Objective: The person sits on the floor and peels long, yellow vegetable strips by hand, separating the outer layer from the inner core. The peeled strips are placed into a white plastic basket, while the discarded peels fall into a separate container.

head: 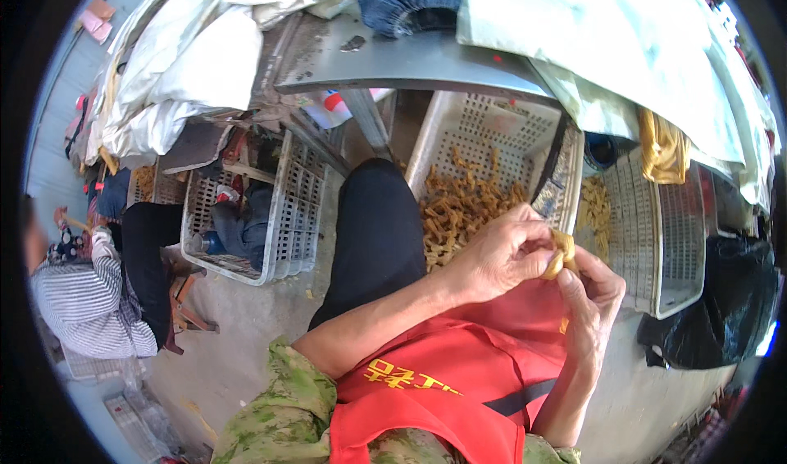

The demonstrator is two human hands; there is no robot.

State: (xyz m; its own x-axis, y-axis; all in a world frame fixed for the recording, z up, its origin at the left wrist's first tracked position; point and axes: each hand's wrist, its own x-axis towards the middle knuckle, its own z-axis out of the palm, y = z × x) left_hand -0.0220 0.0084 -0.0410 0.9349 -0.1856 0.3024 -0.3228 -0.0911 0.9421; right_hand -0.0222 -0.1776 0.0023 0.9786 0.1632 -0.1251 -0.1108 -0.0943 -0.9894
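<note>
My left hand [504,254] and my right hand [590,301] meet above my lap, over the red apron [418,372]. Between their fingertips is a folded yellow strip [561,255], apparently bean curd skin, and both hands pinch it. The fingers hide part of its loop. Just beyond my hands stands a white plastic crate [424,138] with perforated walls. Many small brown-yellow knotted pieces [467,199] lie heaped in its lower half.
A metal-topped table [418,64] with white cloths [590,27] crosses ahead. Yellow sheets [664,147] hang at its right edge above stacked crates [645,236]. A black plastic bag [713,310] lies right. Left are a crate of dark cloth [270,273] and a seated person [92,298].
</note>
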